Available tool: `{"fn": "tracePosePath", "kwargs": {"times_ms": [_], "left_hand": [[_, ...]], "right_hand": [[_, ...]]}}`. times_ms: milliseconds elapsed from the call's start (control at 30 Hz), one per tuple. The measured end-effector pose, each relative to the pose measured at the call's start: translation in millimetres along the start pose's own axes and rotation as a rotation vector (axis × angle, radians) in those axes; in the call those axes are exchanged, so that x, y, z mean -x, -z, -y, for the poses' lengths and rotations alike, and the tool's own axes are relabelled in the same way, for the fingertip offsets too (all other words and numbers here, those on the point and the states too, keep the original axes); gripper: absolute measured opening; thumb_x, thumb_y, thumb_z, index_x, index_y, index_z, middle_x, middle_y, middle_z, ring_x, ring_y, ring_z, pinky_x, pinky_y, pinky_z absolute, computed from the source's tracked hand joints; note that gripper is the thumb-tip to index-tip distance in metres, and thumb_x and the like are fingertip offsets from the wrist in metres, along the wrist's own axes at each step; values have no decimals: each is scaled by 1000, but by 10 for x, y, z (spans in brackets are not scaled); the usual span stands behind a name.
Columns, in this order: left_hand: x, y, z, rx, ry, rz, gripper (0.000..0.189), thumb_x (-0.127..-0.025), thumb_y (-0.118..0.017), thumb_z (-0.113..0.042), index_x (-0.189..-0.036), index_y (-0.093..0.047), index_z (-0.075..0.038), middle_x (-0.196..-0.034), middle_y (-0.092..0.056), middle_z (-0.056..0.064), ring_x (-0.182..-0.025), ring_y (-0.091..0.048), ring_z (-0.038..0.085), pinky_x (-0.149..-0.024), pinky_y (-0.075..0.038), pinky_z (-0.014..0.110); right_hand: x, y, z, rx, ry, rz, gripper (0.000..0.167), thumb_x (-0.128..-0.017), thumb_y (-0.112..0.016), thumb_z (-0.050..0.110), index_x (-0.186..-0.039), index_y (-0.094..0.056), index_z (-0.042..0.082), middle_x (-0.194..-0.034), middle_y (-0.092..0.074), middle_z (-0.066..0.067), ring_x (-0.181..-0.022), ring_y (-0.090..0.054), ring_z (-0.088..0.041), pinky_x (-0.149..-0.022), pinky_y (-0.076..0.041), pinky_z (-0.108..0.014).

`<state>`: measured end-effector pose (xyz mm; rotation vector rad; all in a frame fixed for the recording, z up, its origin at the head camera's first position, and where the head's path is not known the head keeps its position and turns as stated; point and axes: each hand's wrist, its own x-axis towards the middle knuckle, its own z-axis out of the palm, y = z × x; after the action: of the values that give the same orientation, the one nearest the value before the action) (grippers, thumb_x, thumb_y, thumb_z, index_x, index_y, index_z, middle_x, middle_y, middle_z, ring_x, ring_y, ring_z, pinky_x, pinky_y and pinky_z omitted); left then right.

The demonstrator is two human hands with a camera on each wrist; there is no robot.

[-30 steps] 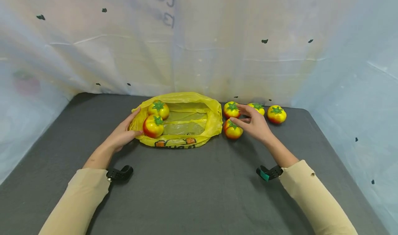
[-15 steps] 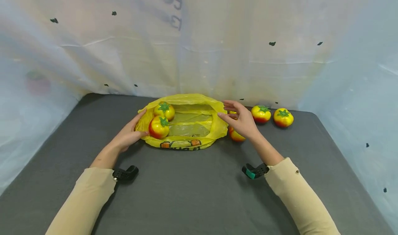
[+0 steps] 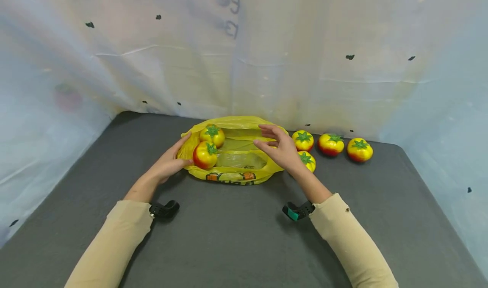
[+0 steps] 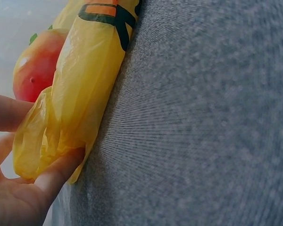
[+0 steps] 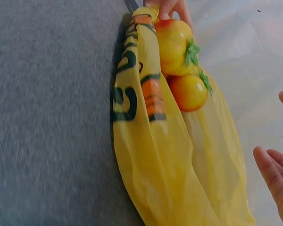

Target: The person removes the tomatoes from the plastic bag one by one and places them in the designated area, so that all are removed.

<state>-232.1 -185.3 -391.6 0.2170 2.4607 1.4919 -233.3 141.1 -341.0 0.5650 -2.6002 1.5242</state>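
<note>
A yellow plastic bag (image 3: 236, 175) lies with its mouth wide, two yellow-red tomatoes (image 3: 206, 155) with green star-shaped tops in its left end. My left hand (image 3: 167, 163) holds the bag's left rim, thumb at the front and fingers behind. In the left wrist view, a fold of the bag (image 4: 80, 94) sits between thumb and fingers, close by a tomato (image 4: 40, 66). My right hand (image 3: 282, 150) hovers over the bag's right end, fingers spread and nothing between them. The right wrist view shows its fingertips (image 5: 269, 167) apart from the plastic.
Several more tomatoes stand right of the bag: one by the back wall (image 3: 303, 140), one in front of it (image 3: 308, 161) partly behind my right wrist, and two farther right (image 3: 331, 145). A pale sheet (image 3: 267, 67) walls the dark table (image 3: 236, 237) behind and at the sides.
My right hand has moved left from the tomatoes beside the bag to above the bag's right end, carrying nothing. My left hand keeps its place at the rim. The head view has shifted slightly.
</note>
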Motion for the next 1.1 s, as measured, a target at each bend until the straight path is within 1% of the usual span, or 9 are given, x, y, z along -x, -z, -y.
{"fn": "tracePosePath", "kwargs": {"times_ms": [167, 333, 567, 667, 733, 900, 1100], "left_hand": [[-12, -10, 1, -3, 5, -11, 86, -89, -54, -3, -156, -4, -27, -162, 2, 14, -147, -3, 38, -113, -18, 59], [-30, -39, 1, -9, 8, -15, 86, -89, -54, -4, -156, -5, -26, -162, 0, 14, -147, -3, 39, -113, -16, 61], [-46, -64, -7, 14, 0, -7, 86, -88, -54, -4, -156, -7, -26, -162, 1, 12, -147, -1, 36, -115, -11, 60], [-47, -64, -17, 22, -2, -5, 86, -88, -54, -3, -156, -7, -26, -162, 1, 13, -147, -2, 36, -115, -12, 59], [-47, -67, -18, 27, -5, -3, 86, -88, -54, -3, -156, -7, -26, -162, 1, 13, -147, -2, 36, -115, -14, 59], [-43, -69, -23, 26, -14, -3, 85, -89, -54, -3, -156, -7, -27, -162, 1, 13, -147, -2, 36, -114, -15, 59], [-15, -62, -51, 37, -24, -2, 86, -88, -56, -3, -156, -7, -27, -162, -1, 13, -147, -3, 36, -114, -15, 59]], "right_hand": [[-51, -107, -1, -18, 14, 4, 53, -91, -67, 24, -137, -50, 6, -134, -54, -17, -123, -53, -26, -98, -47, -45], [-77, -222, -35, -37, 11, 21, 53, -90, -67, 24, -137, -50, 5, -134, -54, -16, -123, -53, -26, -98, -47, -45], [-107, -384, -74, -62, -2, 50, 53, -90, -68, 26, -137, -51, 9, -134, -55, -17, -122, -54, -25, -97, -48, -45], [-126, -448, -74, -71, -10, 60, 53, -89, -68, 26, -137, -51, 8, -133, -55, -17, -122, -54, -25, -97, -48, -44], [-138, -489, -83, -72, -10, 68, 54, -90, -68, 26, -137, -50, 6, -133, -55, -18, -121, -54, -26, -96, -48, -45], [-151, -584, -87, -79, -16, 95, 53, -90, -67, 26, -137, -50, 7, -133, -55, -19, -122, -54, -29, -96, -48, -45], [-175, -695, -114, -90, -8, 137, 55, -90, -67, 27, -137, -49, 5, -135, -53, -20, -123, -53, -33, -97, -47, -46]]}}
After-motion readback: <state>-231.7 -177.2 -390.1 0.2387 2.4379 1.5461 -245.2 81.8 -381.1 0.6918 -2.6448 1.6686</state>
